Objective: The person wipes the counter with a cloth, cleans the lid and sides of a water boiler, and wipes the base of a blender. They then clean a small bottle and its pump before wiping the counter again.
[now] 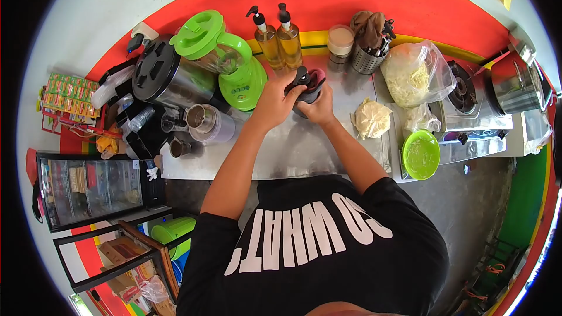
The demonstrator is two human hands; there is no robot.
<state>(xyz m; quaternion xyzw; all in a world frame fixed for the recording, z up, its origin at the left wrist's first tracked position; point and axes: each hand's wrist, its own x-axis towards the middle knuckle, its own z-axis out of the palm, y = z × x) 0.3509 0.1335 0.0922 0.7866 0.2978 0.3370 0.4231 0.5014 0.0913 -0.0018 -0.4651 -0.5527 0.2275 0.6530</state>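
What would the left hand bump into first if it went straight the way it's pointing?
The left hand would probably bump the dark item it's touching, though depth is hard to tell.

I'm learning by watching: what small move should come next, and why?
I'd probably steady the dark container with the right hand while the left hand gently eases the black-topped piece away: the right hand wraps the container, the left fingers grip the piece, and both sit close together.

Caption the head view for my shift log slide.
Left hand and right hand on a dark object over the metal counter, between a green blender and a pale mound.
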